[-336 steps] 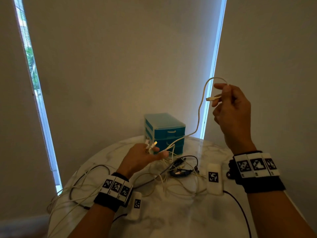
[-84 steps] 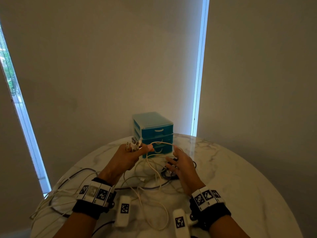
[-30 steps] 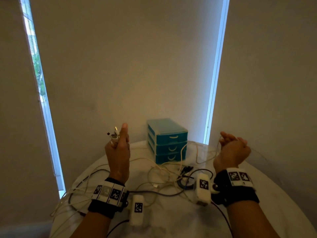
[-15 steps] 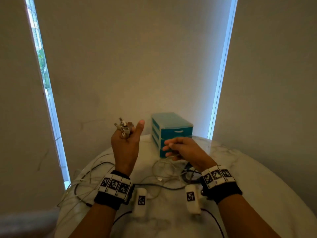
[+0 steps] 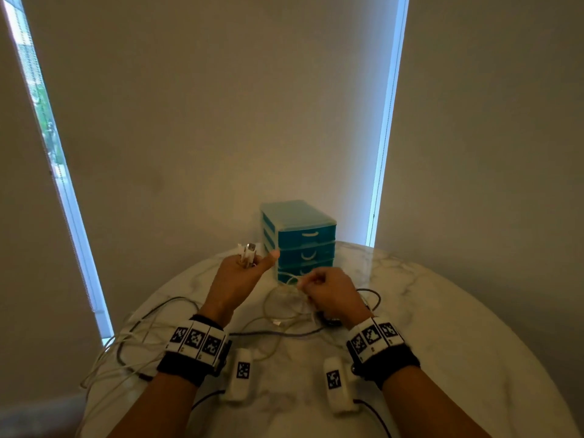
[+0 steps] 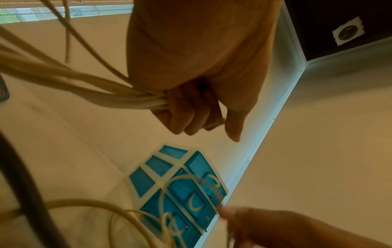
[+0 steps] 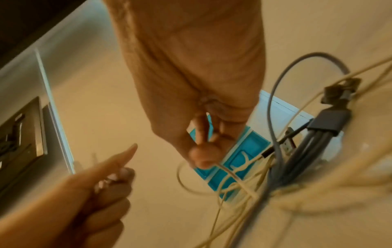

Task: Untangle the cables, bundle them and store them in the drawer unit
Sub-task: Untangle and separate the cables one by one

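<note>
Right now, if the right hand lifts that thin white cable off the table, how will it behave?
Probably floppy: the white cable lies in loose loops and sags from the right hand. Likely light, since a fingertip pinch holds it. It may drag neighbours along, because it crosses the grey cable in the pile before the drawer unit.

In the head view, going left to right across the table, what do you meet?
Loose white cables hanging over the table's left edge → left hand holding a bunch of plugs → right hand pinching a white cable → bare marble tabletop.
</note>
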A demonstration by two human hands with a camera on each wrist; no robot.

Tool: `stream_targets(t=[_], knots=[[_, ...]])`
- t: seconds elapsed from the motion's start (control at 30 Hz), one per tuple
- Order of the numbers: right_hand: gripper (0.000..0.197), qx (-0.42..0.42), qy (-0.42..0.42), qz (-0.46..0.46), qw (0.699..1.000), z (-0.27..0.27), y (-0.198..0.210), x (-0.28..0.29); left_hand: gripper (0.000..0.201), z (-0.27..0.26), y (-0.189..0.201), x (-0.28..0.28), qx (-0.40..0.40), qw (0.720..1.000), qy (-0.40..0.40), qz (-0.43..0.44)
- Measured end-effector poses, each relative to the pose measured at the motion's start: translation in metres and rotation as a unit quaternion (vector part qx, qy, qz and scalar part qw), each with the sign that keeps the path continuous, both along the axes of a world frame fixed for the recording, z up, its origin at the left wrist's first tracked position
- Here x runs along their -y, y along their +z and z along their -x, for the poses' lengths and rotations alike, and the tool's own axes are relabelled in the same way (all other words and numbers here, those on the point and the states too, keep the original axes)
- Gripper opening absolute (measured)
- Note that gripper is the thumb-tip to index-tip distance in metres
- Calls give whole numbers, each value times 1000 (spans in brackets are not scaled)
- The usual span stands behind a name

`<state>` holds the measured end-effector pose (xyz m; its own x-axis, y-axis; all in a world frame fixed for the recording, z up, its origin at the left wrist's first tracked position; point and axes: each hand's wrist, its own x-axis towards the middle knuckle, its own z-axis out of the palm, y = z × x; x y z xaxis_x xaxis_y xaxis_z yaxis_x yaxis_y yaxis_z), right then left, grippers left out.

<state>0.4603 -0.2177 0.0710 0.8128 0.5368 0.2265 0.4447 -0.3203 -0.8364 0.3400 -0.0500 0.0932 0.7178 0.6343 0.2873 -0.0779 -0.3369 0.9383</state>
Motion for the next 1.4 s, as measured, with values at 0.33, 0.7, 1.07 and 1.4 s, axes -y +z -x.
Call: stream_targets(t=[0.33, 0.7, 1.07, 1.4], knots=[[14, -41, 94, -50, 993, 29, -14, 35, 25, 2, -1, 21, 68, 996, -29, -44], [51, -216, 6, -216, 952, 20, -9, 35, 31, 6, 1, 23, 99, 985, -132, -48], [37, -342, 20, -408, 846, 13, -3, 42, 20, 3, -3, 37, -152, 902, -352, -198], [28, -354, 176, -420, 817, 13, 4, 50, 42, -2, -6, 9, -1, 973, -195, 121]])
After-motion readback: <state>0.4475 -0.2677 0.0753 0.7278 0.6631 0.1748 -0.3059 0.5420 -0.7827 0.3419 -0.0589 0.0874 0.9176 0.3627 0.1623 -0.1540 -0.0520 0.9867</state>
